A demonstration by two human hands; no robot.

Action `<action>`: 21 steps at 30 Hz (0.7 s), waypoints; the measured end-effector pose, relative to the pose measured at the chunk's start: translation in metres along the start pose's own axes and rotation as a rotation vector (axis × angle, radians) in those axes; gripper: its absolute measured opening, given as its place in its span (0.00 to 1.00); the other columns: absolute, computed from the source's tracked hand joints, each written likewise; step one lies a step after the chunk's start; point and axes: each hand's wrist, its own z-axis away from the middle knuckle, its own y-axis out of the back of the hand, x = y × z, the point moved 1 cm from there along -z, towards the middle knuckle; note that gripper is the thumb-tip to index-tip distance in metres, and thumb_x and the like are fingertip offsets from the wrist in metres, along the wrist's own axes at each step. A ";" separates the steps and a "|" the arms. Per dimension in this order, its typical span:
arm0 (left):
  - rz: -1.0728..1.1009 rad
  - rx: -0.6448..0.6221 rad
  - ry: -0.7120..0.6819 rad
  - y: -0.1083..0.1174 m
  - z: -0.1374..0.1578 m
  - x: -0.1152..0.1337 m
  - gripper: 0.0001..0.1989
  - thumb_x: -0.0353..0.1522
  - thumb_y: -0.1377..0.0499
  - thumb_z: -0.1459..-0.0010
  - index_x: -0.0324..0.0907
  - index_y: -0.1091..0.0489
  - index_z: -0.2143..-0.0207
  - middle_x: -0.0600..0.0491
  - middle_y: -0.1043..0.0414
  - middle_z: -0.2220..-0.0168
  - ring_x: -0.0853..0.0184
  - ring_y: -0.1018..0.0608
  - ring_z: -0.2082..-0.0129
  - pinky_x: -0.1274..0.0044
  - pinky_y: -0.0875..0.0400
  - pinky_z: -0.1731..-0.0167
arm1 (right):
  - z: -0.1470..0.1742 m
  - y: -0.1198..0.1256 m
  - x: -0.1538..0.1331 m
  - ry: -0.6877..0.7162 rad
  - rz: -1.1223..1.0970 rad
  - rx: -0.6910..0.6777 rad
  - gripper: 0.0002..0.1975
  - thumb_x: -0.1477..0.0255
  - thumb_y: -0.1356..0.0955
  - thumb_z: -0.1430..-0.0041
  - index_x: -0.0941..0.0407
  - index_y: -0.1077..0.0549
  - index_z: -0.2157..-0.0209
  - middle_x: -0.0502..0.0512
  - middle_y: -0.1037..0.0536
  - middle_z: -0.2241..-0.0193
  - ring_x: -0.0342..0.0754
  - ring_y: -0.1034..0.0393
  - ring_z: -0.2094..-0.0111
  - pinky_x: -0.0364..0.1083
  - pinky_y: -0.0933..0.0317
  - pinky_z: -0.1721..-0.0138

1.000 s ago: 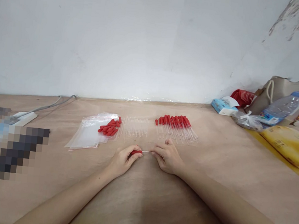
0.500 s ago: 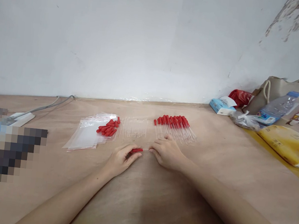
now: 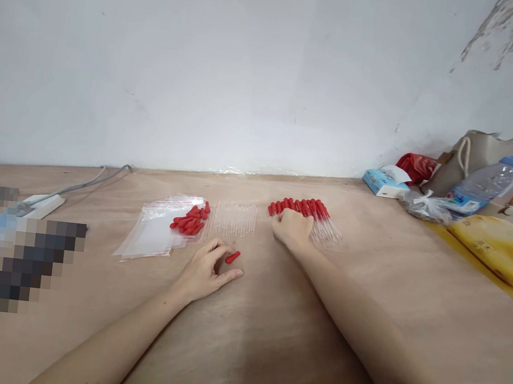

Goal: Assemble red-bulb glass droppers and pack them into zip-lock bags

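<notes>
Red bulb (image 3: 232, 257) just beside my spread left hand (image 3: 204, 272), right hand (image 3: 293, 226) beyond the bulb at droppers (image 3: 322, 209), grip I cannot tell.

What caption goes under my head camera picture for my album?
Right hand at the row of red-topped tubes, left hand open beside one red bulb.

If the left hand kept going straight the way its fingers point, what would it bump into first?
Most likely the loose red bulb, right by the left hand's fingertips. They may even be touching; the picture doesn't show the depth clearly.
</notes>
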 end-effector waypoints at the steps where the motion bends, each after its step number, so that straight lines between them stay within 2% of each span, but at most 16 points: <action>1: -0.001 -0.001 0.007 -0.001 0.000 0.000 0.12 0.40 0.43 0.48 0.42 0.34 0.64 0.52 0.35 0.66 0.66 0.30 0.66 0.74 0.33 0.67 | -0.002 -0.003 -0.001 -0.007 0.016 -0.001 0.13 0.69 0.41 0.48 0.59 0.29 0.74 0.59 0.24 0.73 0.51 0.31 0.70 0.52 0.53 0.60; 6: -0.008 0.012 0.040 -0.004 -0.003 -0.003 0.07 0.35 0.47 0.44 0.41 0.34 0.67 0.53 0.33 0.69 0.69 0.30 0.71 0.76 0.35 0.69 | -0.002 -0.006 -0.002 -0.003 0.049 -0.003 0.13 0.69 0.41 0.48 0.59 0.29 0.72 0.60 0.24 0.71 0.52 0.31 0.69 0.53 0.55 0.59; 11: -0.023 0.050 0.052 -0.006 -0.004 -0.005 0.08 0.33 0.47 0.44 0.41 0.34 0.62 0.53 0.32 0.70 0.69 0.30 0.72 0.77 0.35 0.71 | 0.004 -0.009 -0.018 0.114 0.016 0.019 0.14 0.66 0.42 0.46 0.58 0.29 0.69 0.59 0.24 0.71 0.51 0.31 0.68 0.53 0.55 0.59; 15: -0.043 0.041 0.043 -0.006 -0.003 -0.005 0.10 0.32 0.48 0.43 0.41 0.32 0.59 0.52 0.33 0.69 0.68 0.29 0.70 0.77 0.34 0.70 | 0.007 -0.018 -0.036 0.124 0.021 -0.056 0.18 0.61 0.42 0.46 0.59 0.27 0.69 0.61 0.24 0.71 0.52 0.31 0.67 0.55 0.56 0.57; 21: -0.005 0.023 0.041 -0.006 -0.002 -0.006 0.09 0.31 0.48 0.43 0.41 0.30 0.63 0.52 0.32 0.68 0.69 0.29 0.70 0.77 0.34 0.70 | 0.004 -0.017 -0.044 0.090 -0.015 -0.159 0.17 0.62 0.40 0.47 0.59 0.26 0.68 0.64 0.24 0.67 0.54 0.31 0.65 0.56 0.53 0.57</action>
